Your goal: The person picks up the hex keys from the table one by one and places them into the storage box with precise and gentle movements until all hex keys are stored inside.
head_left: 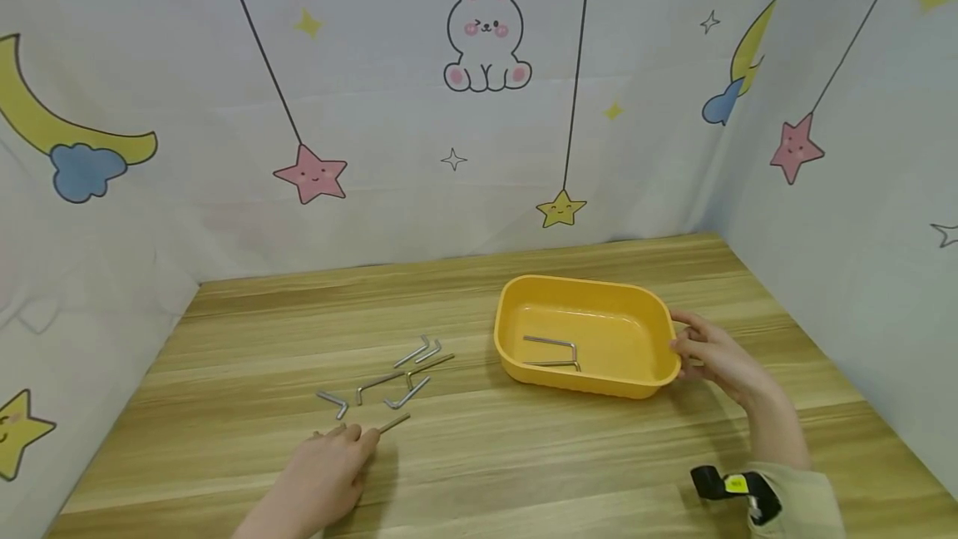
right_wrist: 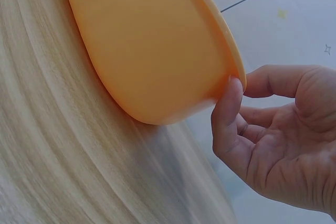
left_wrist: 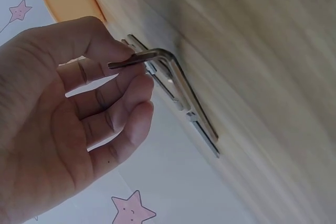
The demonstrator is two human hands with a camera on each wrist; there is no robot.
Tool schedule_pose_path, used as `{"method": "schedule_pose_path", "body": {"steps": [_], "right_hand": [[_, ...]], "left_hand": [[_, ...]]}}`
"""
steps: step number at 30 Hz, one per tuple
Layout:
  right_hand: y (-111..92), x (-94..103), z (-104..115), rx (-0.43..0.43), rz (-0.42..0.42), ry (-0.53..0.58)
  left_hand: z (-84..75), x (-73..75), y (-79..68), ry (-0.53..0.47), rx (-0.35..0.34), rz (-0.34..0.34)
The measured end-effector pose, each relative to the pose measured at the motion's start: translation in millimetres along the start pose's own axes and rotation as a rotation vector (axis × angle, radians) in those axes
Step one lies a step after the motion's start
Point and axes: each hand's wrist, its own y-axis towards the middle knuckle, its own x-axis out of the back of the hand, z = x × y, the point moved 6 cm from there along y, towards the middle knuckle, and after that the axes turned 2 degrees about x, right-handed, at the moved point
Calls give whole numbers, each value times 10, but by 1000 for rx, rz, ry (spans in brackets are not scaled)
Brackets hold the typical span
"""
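My left hand (head_left: 329,468) is low over the left front of the table, and its thumb and fingers pinch the short arm of a hex key (left_wrist: 181,80). That key's long arm slants down by the wood in the left wrist view. Beyond this hand lie several loose hex keys (head_left: 380,381), all L-shaped and grey or brassy. My right hand (head_left: 714,356) holds the right end of a yellow plastic tray (head_left: 591,383), thumb and finger pinching its rim in the right wrist view. Inside the tray, toward its left, lie two hex keys (head_left: 550,342).
The wood-grain table (head_left: 479,472) meets a white printed curtain (head_left: 404,190) at the back, with more curtain on both sides. A black strap with a yellow label (head_left: 737,484) is at my right wrist, over a pale sleeve (head_left: 801,506).
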Motion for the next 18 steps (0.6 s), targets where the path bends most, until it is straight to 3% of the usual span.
{"method": "schedule_pose_path", "body": {"steps": [18], "right_hand": [[0,-8,-9,-2,-8,2]], "left_hand": [[-201,230,-23,-40,-152,-91]]}}
